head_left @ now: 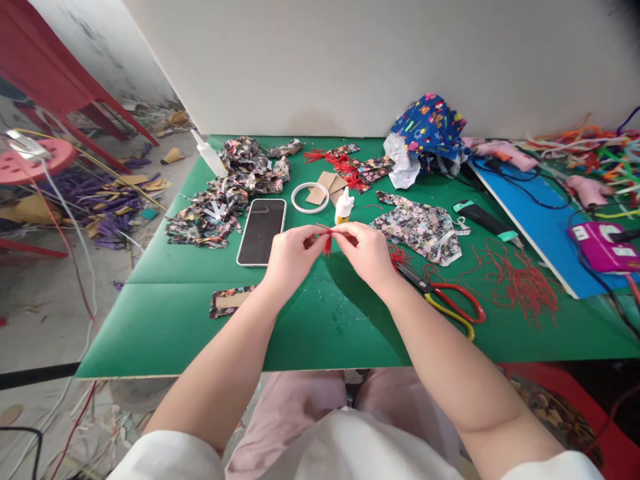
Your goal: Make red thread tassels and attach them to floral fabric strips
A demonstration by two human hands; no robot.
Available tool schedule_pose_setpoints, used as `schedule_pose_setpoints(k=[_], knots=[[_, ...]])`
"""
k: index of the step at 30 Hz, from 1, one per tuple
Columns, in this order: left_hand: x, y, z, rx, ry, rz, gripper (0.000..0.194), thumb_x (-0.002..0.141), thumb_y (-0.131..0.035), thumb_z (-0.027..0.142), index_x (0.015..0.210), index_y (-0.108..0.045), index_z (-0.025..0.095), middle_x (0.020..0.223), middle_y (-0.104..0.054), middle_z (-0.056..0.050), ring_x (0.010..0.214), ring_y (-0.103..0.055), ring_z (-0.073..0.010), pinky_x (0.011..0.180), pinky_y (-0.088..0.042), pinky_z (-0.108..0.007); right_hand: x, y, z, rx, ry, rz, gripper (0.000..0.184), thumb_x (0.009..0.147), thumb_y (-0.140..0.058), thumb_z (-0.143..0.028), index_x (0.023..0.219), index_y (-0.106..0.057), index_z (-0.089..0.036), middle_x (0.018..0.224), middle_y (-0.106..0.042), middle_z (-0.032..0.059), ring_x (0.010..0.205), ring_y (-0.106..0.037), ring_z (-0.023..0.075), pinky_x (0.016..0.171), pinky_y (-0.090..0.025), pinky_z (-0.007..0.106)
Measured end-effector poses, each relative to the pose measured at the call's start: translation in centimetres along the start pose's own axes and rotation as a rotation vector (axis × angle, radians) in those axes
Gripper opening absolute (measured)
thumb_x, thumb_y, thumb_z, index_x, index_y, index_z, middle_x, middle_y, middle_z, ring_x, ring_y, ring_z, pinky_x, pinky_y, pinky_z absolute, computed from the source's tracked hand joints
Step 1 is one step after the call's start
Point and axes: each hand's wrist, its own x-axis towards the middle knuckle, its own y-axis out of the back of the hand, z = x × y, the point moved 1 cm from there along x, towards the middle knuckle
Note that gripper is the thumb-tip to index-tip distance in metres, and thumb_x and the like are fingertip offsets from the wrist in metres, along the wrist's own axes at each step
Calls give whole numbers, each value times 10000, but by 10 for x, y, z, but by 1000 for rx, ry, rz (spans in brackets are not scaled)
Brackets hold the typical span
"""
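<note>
Both of my hands pinch a small red thread tassel (327,247) above the middle of the green table. My left hand (299,250) grips its top from one side, and my right hand (364,252) from the other; the strands hang down between them. Just behind my fingers stands a small white glue bottle (344,207) with a yellow label. A phone (262,232) lies beside my left hand. Scissors (440,293) with red and yellow handles lie by my right forearm, near loose red threads (525,283). A floral-covered strip of card (231,301) rests by my left forearm.
Floral fabric scraps (235,180), a white ring (310,198) and brown card pieces (327,187) lie behind my hands. Finished-looking floral strips with red tassels (355,168) are farther back. On the right are a black-and-teal cutter (487,221), a blue board (530,227) and glue guns with cables.
</note>
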Motion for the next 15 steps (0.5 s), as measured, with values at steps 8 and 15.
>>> schedule_pose_setpoints(k=[8,15], knots=[[0,-1,-3,75,-14,-19,228,761,-525,338,808,-689,187,556,-587,19,497,-471,-97,497,-341,-207,0,0,1,-40,-2,-8,143,822,-499,-222,816,-637,-184,767,-663,32,699,-589,145,662,-442,255],[-1,-4,-4,85,-21,-29,202,755,-511,292,802,-677,187,534,-543,32,483,-439,-88,489,-327,-201,-1,0,-1,-94,-21,-50,129,825,-482,-205,785,-602,-183,637,-615,-4,602,-553,124,593,-374,224]])
